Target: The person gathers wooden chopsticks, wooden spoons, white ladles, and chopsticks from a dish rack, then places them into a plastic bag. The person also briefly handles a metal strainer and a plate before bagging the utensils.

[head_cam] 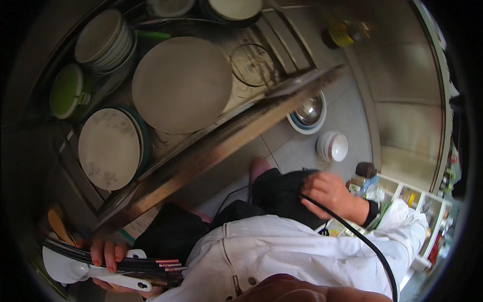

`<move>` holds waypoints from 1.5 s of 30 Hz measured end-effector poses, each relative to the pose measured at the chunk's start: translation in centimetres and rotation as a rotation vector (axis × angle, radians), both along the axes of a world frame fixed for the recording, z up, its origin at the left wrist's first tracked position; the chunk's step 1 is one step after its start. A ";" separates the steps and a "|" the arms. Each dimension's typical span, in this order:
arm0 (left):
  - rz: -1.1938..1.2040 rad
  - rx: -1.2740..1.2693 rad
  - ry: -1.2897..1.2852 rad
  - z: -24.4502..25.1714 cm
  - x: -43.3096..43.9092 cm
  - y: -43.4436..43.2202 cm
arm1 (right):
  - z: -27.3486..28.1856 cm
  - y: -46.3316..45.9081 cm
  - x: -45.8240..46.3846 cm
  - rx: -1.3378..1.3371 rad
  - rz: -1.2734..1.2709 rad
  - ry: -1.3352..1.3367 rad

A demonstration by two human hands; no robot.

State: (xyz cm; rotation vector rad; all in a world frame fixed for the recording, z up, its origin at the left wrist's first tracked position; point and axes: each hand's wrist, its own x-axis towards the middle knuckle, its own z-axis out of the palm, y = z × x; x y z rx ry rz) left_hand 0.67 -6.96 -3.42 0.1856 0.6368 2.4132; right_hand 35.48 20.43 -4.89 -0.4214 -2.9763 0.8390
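My left hand (109, 255), at the lower left, grips a bundle of dark chopsticks (139, 265) with red and silver ends. In the same grip are white utensils with pierced handles, among them a white ladle or spoon (66, 266). A wooden spoon (59, 226) shows just beyond; whether it is held, I cannot tell. My right hand (328, 192) is at my dark-trousered knee, its fingers curled. A black cable (362, 238) runs across in front of it, and whether the fingers hold anything is hidden.
A pulled-out metal drawer (211, 151) holds a large round plate (183, 85), patterned plates (109, 149), stacked bowls (100, 39) and a green lidded container (67, 91). On the tiled floor stand nested basins (307, 113), white bowls (333, 146) and a yellow-labelled bottle (341, 34). A white rack (400, 188) stands right.
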 end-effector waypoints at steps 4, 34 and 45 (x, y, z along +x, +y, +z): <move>-0.048 0.014 0.023 -0.2 0.1 0.6 | 1.1 1.1 0.8 -0.106 0.034 -0.021; -0.415 -0.194 -0.460 -0.1 10.0 4.5 | 3.3 -2.4 7.5 -0.626 0.167 -0.156; -0.470 -0.145 -0.477 10.7 10.7 6.7 | 3.4 -7.7 8.7 -0.542 0.213 -0.199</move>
